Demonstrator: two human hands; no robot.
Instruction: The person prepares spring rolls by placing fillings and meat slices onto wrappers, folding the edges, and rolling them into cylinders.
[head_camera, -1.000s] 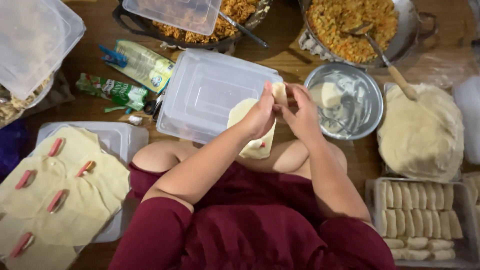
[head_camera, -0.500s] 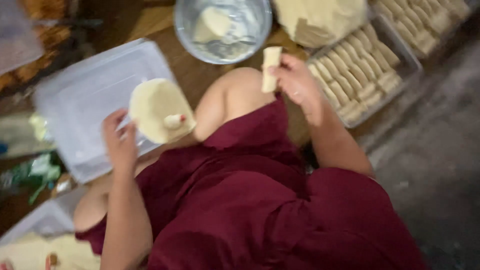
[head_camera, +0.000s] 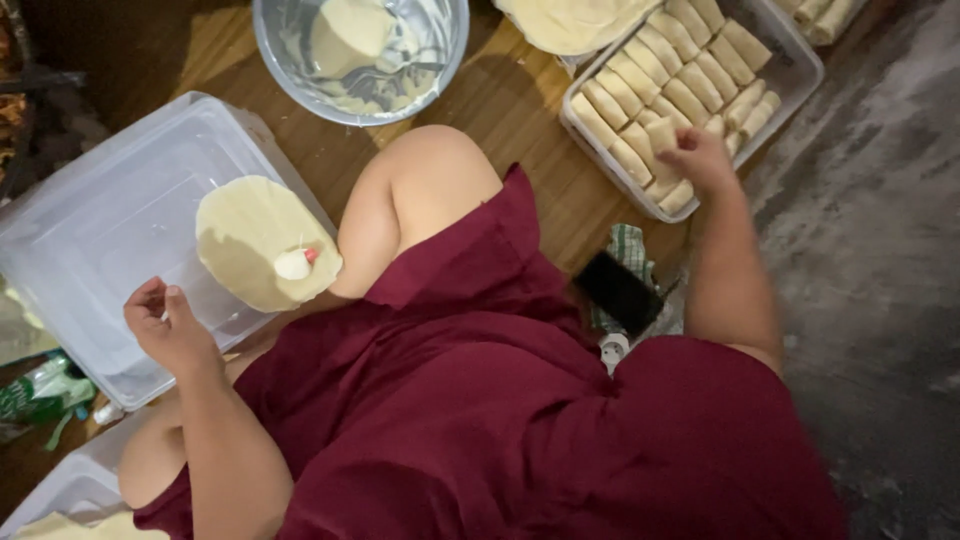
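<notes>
The finished roll (head_camera: 662, 135) is pinched in my right hand (head_camera: 700, 160), upper right of the frame, right over the near end of the clear tray (head_camera: 800, 80) of rolls. It is a short pale cylinder of soft, matte dough, its long axis running slantwise like the rows already packed there. My right hand is the one on it; my left hand (head_camera: 172, 325) hangs at lower left, well apart, fingers loosely curled on nothing, just beside the edge of the upturned clear plastic lid (head_camera: 100, 230). On that lid lies a round, thin, floppy wrapper (head_camera: 250, 235) with a small white and red piece of filling (head_camera: 296, 263) near its lower right edge. A shiny metal bowl (head_camera: 440, 60) smeared with whitish paste sits at top centre on the wooden floor (head_camera: 530, 150).
</notes>
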